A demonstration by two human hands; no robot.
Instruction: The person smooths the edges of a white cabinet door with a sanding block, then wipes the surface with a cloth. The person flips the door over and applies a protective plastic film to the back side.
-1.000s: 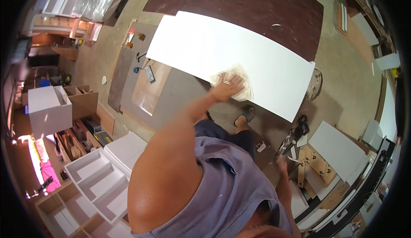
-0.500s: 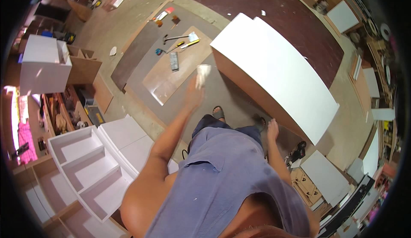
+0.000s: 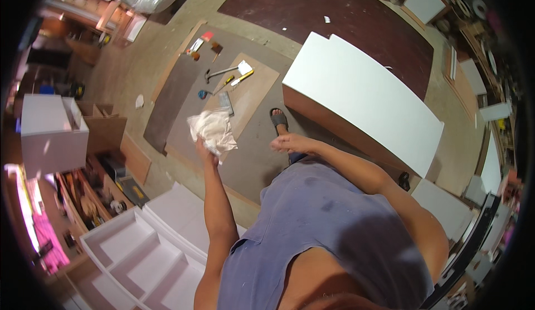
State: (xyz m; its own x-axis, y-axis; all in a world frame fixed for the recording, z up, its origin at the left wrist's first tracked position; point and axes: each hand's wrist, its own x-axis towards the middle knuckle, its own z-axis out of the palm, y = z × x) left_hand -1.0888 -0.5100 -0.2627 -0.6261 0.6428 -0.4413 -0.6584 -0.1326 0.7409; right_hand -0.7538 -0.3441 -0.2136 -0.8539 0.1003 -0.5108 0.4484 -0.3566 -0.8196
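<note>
Bunching a pale crumpled cloth (image 3: 212, 132) in its clenched fingers, the left hand (image 3: 202, 144) is now holding it lower and nearer the body than half a second ago, above the brown floor board (image 3: 251, 95), with the hammer (image 3: 220, 73) and yellow-handled tools (image 3: 237, 79) lying at twelve o'clock from it. The right hand (image 3: 292, 142) is hanging released and holding nothing at three o'clock of the cloth, having risen from beside the hip. The white cabinet (image 3: 362, 101) is now lying at two o'clock, well apart from both hands.
</note>
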